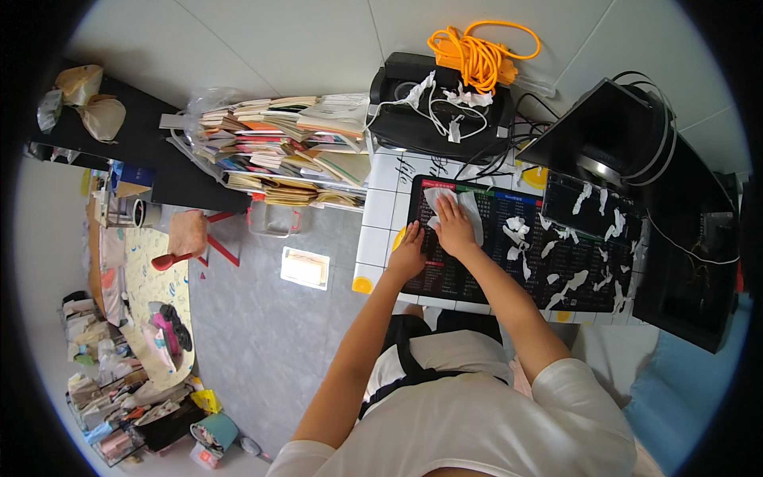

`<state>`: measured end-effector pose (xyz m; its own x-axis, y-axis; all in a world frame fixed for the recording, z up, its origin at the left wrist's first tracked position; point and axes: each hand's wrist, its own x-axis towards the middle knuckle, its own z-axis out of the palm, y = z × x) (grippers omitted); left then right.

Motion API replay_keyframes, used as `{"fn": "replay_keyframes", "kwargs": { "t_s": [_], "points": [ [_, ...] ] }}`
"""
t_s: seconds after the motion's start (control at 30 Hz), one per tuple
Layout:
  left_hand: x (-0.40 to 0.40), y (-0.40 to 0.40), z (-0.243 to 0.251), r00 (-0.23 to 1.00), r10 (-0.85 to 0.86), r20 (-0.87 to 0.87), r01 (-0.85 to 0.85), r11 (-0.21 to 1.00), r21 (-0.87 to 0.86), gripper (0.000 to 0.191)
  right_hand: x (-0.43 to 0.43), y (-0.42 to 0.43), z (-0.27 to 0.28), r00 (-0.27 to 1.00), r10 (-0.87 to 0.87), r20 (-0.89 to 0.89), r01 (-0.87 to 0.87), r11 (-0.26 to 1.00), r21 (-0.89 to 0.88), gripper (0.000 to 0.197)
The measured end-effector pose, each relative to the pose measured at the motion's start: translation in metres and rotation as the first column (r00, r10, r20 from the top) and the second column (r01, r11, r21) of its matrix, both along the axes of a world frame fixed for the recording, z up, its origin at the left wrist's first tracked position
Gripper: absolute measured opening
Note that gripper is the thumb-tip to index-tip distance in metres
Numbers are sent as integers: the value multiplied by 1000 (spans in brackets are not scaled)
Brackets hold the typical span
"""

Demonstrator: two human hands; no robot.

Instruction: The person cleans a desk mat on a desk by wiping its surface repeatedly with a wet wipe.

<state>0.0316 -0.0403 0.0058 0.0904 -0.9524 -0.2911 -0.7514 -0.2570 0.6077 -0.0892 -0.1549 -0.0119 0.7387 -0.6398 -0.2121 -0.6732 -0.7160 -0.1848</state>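
Note:
My right hand [454, 225] lies flat on a white tissue [475, 214], fingers extended, near the upper left corner of a black desk mat [477, 277] printed with writing. To its left, my left hand [408, 255] rests at the mat's left edge with nothing visible in it. Torn white paper scraps [515, 229] are scattered over the middle and right of the mat. More scraps [575, 283] lie near its lower right, and others lie on a black keyboard [587, 206] behind. Under the mat is a white checked tablecloth [377, 229] with orange-slice prints.
A monitor [590, 122] stands at the back right. A black printer-like machine [396, 128] carries white cables, scraps and a coiled orange extension cord [477, 56]. Stacked books [292, 146] fill a rack to the left. On the floor side are a red-legged stool [189, 234] and a clear bin [273, 219].

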Motion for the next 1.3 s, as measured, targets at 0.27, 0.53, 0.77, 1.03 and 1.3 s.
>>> {"fn": "replay_keyframes", "kwargs": {
  "t_s": [0.27, 0.53, 0.77, 1.03, 1.3],
  "points": [
    [-5, -1, 1, 1000, -4, 2, 5, 1000, -13, 66, -6, -4, 1, 997, 15, 77, -11, 998, -57, 61],
    [-6, 2, -1, 1000, 11, -6, -11, 1000, -21, 67, -1, 3, 10, 993, -47, 106, 49, 999, -16, 63],
    [-9, 3, 1, 1000, 11, 14, -11, 1000, -17, 68, -2, -2, 7, 990, -12, 141, 16, 999, -29, 62],
    [-5, 3, -5, 1000, 6, 1, -6, 999, -43, 67, 2, -2, 14, 993, -33, 116, 32, 999, 13, 61],
    [-6, 4, -5, 1000, -6, 27, 8, 997, -74, 68, -7, 5, 4, 985, -22, 173, 38, 995, -89, 63]
  ]
}}
